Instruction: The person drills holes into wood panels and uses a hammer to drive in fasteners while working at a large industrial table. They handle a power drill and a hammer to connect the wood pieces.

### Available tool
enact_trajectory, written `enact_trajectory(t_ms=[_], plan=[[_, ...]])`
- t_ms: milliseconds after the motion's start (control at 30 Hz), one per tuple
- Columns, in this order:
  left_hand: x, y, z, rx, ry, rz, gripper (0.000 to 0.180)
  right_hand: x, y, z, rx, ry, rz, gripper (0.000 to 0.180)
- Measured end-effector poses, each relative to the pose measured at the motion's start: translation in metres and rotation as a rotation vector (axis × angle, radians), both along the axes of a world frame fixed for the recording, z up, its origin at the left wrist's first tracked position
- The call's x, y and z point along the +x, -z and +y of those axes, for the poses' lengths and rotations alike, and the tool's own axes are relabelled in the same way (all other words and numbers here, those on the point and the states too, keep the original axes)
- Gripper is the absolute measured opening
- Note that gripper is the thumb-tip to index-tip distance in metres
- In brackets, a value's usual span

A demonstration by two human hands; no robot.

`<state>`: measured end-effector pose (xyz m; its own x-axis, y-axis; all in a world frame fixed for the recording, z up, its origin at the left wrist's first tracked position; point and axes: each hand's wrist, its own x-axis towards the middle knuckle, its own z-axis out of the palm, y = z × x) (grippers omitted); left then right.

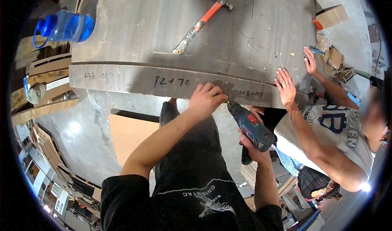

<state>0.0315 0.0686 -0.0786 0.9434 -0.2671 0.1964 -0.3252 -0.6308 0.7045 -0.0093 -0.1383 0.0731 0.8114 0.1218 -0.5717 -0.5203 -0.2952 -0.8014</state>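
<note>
My right hand [255, 150] is wrapped round the grip of a dark blue cordless drill [252, 127] with a red switch. The drill tilts up toward the edge of a long grey board [134, 79] with dark handwritten marks. Just left of the drill's tip is my left hand [207, 99], its fingers closed together against the board's front edge. What those fingers pinch, if anything, is hidden. The board lies along the near side of a wide grey worktop [134, 27]. On that top rests a claw hammer [203, 23] with an orange and worn grey handle.
Close on my right stands another person [322, 129], one hand [286, 90] flat on the board's right end, the other [310, 61] by the worktop edge. A blue water bottle [71, 26] sits at the far left. Below lies a tan panel [132, 135]; wood pieces [49, 67] are stacked left.
</note>
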Motion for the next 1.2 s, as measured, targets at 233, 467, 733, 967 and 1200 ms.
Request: enact_trajectory(t_ms=[233, 467, 733, 967, 1200], plan=[[0.002, -0.004, 0.003, 0.047, 0.011, -0.058, 0.017, 0.022, -0.018, 0.009, -0.276, -0.349, -0.196, 0.075], [-0.001, -0.001, 0.007, 0.089, 0.041, -0.081, 0.022, 0.031, -0.031, 0.016, -0.133, -0.018, 0.244, 0.059], [-0.001, 0.001, 0.007, 0.045, 0.040, -0.056, 0.021, 0.026, -0.018, 0.008, -0.202, -0.240, -0.027, 0.073], [-0.001, 0.004, 0.006, 0.034, 0.039, -0.037, 0.020, 0.031, -0.024, 0.018, -0.254, -0.293, -0.013, 0.079], [0.000, 0.004, 0.006, 0.030, 0.047, -0.027, 0.021, 0.028, -0.020, 0.010, -0.320, -0.338, -0.102, 0.078]])
